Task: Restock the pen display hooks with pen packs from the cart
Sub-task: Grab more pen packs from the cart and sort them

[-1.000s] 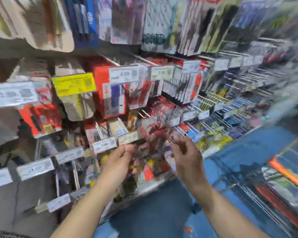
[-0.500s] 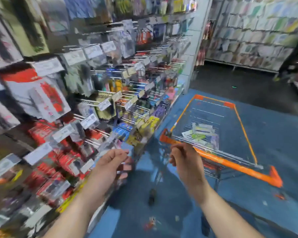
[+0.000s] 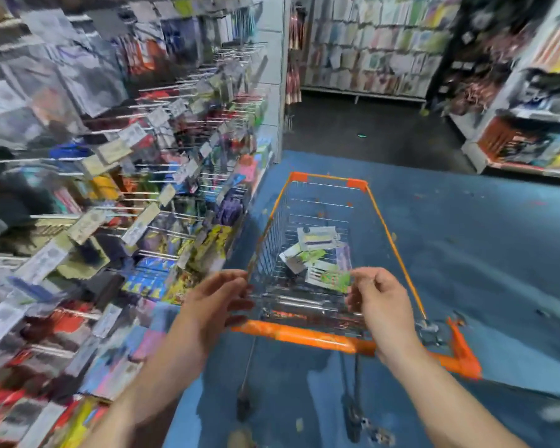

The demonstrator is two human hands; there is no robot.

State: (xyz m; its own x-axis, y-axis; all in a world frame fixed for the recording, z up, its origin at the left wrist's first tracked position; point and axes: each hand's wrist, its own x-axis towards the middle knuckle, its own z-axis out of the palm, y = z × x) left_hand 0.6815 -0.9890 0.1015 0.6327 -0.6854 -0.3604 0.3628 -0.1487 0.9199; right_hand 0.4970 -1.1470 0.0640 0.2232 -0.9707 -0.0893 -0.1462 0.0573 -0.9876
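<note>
A wire cart with an orange rim stands on the blue floor straight ahead. Several pen packs lie in its basket, white and green cards among them. The pen display hooks fill the wall on the left, most of them loaded with blurred packs behind price tags. My left hand hovers at the cart's near left corner, fingers relaxed and holding nothing. My right hand hangs over the near end of the basket with fingers loosely curled, also holding nothing.
The cart's orange handle bar runs just below both hands. A white pillar ends the display wall. Card racks line the far wall, and a shelf unit stands at the right. Dark floor lies beyond the blue.
My view has swung right, from the hooks to the cart. Both hands have left the display and now hover over the cart's near end, holding nothing.
</note>
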